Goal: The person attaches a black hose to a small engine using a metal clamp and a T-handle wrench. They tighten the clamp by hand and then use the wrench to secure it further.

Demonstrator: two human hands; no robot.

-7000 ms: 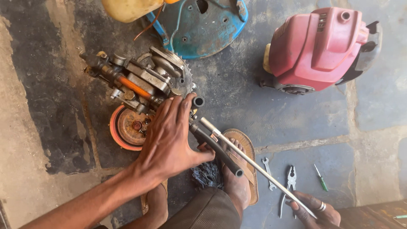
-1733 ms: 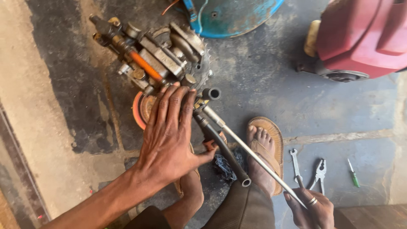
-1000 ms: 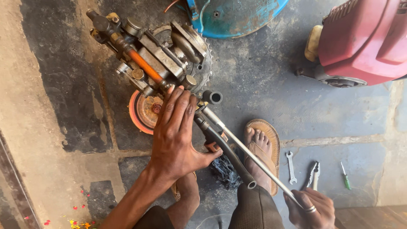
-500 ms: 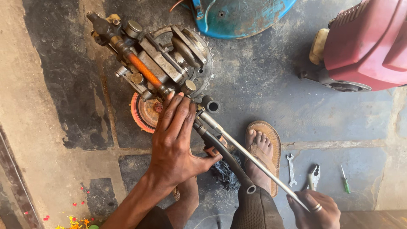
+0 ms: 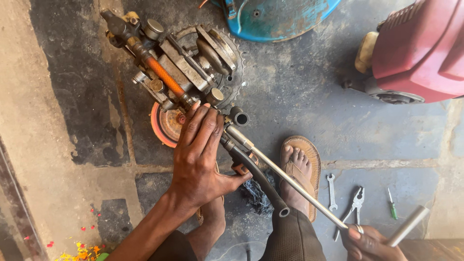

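There is one view, from a camera on the person's head, looking almost straight down at the stone floor [image 5: 309,106] from close above, near enough that the forearms run off the lower edge. The pump [image 5: 179,72] sits toward 11 o'clock of the frame, the left hand [image 5: 198,159] near the centre, and the right hand [image 5: 369,241] at 5 o'clock, partly cut by the edge. A red engine [image 5: 420,48] at 2 o'clock and a blue cover [image 5: 280,17] at 12 o'clock are cropped too.
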